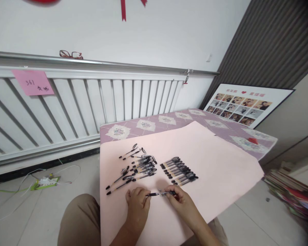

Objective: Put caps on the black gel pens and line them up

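Note:
My left hand is closed on a pen, whose dark grip and pale tip point right. My right hand pinches a black pen cap with a clip, close to that tip. Whether tip and cap touch is hard to tell. Beyond my left hand lies a loose pile of pens with black ends, several overlapping. Two pens slant nearest my left hand. A neat row of pens lies side by side past my right hand.
Pink paper covers most of the table, over a purple patterned cloth. A white radiator stands behind, with glasses above it. A photo board leans at the right. A power strip with cables lies on the floor.

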The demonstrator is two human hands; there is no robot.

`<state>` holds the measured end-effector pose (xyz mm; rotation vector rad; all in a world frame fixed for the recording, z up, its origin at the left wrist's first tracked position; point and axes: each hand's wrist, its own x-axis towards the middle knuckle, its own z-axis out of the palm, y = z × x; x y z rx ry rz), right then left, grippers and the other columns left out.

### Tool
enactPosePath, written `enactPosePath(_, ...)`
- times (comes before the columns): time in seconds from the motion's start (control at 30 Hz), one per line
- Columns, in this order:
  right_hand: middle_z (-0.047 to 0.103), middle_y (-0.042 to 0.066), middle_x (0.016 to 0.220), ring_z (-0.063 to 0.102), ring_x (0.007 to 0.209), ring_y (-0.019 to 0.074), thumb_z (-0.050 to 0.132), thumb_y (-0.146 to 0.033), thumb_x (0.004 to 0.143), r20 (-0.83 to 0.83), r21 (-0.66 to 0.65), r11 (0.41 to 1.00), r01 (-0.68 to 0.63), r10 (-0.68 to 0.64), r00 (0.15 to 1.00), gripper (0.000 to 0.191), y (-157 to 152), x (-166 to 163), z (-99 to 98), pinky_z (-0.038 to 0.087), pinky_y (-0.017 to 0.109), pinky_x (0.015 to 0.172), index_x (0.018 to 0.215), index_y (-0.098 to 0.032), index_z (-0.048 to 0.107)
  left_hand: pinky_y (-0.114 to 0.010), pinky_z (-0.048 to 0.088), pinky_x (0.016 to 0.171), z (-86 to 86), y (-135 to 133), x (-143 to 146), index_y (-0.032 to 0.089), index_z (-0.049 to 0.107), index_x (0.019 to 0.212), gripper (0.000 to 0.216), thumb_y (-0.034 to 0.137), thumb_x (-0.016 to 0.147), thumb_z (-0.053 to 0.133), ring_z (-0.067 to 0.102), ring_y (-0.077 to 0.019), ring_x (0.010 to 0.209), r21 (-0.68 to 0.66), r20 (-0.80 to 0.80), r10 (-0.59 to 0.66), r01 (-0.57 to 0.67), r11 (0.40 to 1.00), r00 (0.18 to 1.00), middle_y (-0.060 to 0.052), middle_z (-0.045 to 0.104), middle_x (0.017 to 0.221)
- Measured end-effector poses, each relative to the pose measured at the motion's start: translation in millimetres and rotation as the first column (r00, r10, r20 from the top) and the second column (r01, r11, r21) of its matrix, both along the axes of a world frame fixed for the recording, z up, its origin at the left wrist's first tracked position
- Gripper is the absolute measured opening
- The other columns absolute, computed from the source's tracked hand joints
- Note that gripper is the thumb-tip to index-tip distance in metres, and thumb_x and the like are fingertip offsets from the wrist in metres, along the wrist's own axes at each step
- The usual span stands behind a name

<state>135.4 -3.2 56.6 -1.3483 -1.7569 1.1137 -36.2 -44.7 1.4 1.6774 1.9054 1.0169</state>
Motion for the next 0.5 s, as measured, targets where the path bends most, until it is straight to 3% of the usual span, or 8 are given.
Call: enactPosePath(0.5, 0.063, 0.002, 0.082, 0.057, 0.079, 0.0193, 0.056, -0.030, 0.073, -0.057, 0.073, 0.995, 0.070, -0.066, 0.996, 0.015, 3.5, 7.2, -7.3, 0.045, 0.027, 0.069, 0.083, -0.022, 0.063, -0.045, 0.018, 0.096, 4.3, -1.2, 0.1, 0.029, 0.063, 0.086, 0.023, 0.014, 0.075, 0.050, 0.054, -0.0185, 0.094, 0.017, -0.042, 0.012, -0.012, 1.000, 0.999, 0.002, 0.064, 0.093)
